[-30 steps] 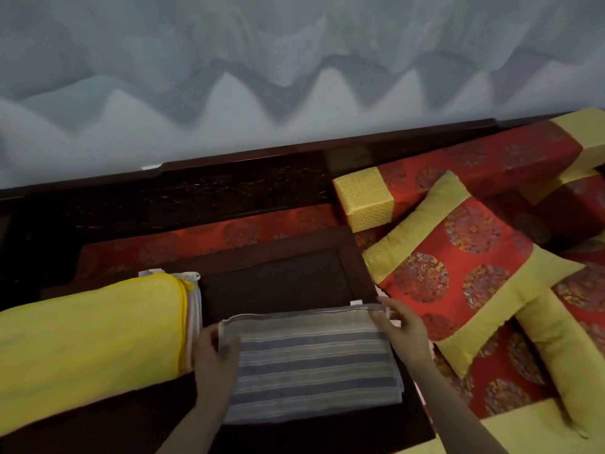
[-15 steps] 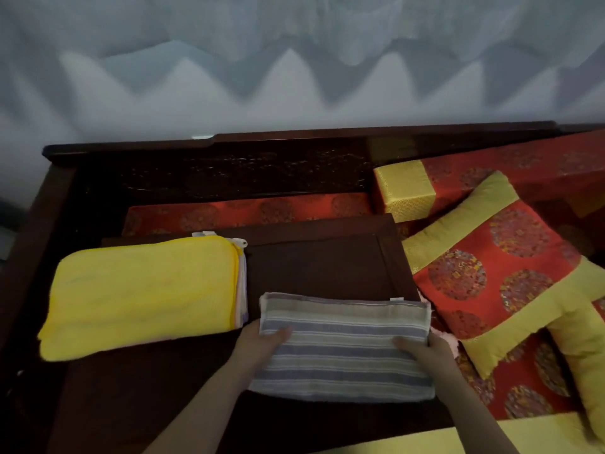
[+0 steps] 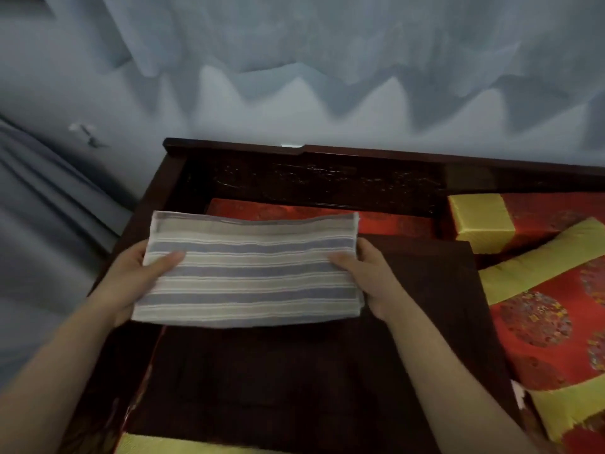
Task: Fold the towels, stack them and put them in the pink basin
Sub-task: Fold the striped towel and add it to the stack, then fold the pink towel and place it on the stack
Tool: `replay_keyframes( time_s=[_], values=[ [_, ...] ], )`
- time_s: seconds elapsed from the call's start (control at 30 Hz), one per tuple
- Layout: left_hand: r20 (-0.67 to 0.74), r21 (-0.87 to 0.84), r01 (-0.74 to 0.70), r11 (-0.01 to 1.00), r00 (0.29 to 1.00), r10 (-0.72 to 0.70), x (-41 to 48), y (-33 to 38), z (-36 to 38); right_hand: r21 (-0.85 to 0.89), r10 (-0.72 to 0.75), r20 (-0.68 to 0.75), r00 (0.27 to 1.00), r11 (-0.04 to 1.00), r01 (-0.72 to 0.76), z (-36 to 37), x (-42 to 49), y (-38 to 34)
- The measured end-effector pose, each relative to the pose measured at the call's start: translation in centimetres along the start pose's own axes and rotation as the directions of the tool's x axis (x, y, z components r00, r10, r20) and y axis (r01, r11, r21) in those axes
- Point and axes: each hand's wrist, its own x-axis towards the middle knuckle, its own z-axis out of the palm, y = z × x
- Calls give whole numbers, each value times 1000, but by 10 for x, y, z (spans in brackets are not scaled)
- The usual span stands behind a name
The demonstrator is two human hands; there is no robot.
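A folded towel with blue, grey and white stripes [image 3: 252, 270] is held up flat above the left part of the dark wooden tray table [image 3: 327, 371]. My left hand [image 3: 131, 283] grips its left end, thumb on top and fingers underneath. My right hand [image 3: 373, 280] grips its right end the same way. The folded yellow towel and the pink basin are not in view; the striped towel covers the spot where the yellow one lay.
A dark carved wooden bench back [image 3: 327, 178] runs behind the table. Red and gold cushions [image 3: 550, 309] lie to the right, with a gold-ended bolster [image 3: 481, 221]. A red seat pad [image 3: 294, 213] shows behind the towel. Grey curtain [image 3: 294, 77] hangs beyond.
Both hands have lifted the striped towel off the table and carried it left and away from me. The view has swung left, and the yellow towel is now out of sight.
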Motion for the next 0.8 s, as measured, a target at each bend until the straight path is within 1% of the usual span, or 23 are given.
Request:
replay_keyframes(
  time_s=[0.07, 0.13, 0.2, 0.27, 0.33, 0.4, 0.43, 0.47, 0.5, 0.53, 0.57, 0.6, 0.67, 0.73, 0.8],
  values=[
    [-18, 17, 41, 999, 999, -41, 28, -19, -16, -37, 7, -13, 1000, 999, -7, 34, 24, 16],
    [-56, 56, 97, 994, 994, -94, 51, -45, -24, -120, 1, -56, 998, 993, -8, 58, 42, 36],
    [-116, 138, 137, 981, 986, -121, 65, -63, -16, -193, -8, -133, 991, 981, -18, 61, 50, 52],
    [-169, 235, 154, 960, 979, -115, 70, -73, -10, -222, -12, -175, 985, 975, -28, 62, 53, 64],
    [-194, 343, 147, 928, 977, -83, 72, -74, -4, -245, -22, -172, 985, 969, -22, 57, 54, 69],
    [-245, 452, 132, 882, 969, -20, 66, -69, -3, -262, -24, -155, 988, 965, -18, 47, 53, 69],
    [-278, 501, 90, 861, 959, 62, 61, -63, 2, -234, -13, -156, 988, 972, -24, 34, 49, 69],
    [-321, 544, 32, 839, 931, 173, 54, -58, 2, -197, 0, -153, 988, 980, -31, 23, 44, 69],
    [-346, 578, -44, 815, 891, 293, 46, -52, 4, -169, 2, -165, 986, 985, -31, 8, 37, 71],
    [-340, 588, -128, 799, 857, 388, 34, -45, 13, -160, -6, -193, 981, 987, -25, -13, 27, 74],
    [-304, 565, -208, 799, 847, 436, 21, -38, 29, -155, -25, -246, 969, 988, -14, -41, 15, 78],
    [-255, 516, -266, 814, 860, 443, 6, -33, 45, -160, -41, -302, 952, 987, -8, -67, 3, 84],
    [-96, 394, -365, 844, 897, 432, -26, -27, 91, -161, -52, -443, 895, 987, -23, -129, -24, 103],
    [82, 313, -400, 861, 915, 396, -53, -33, 143, -152, -30, -594, 804, 986, -75, -193, -50, 127],
    [249, 272, -399, 875, 908, 337, -71, -46, 197, -129, 15, -715, 699, 980, -153, -252, -73, 156]
  ],
)
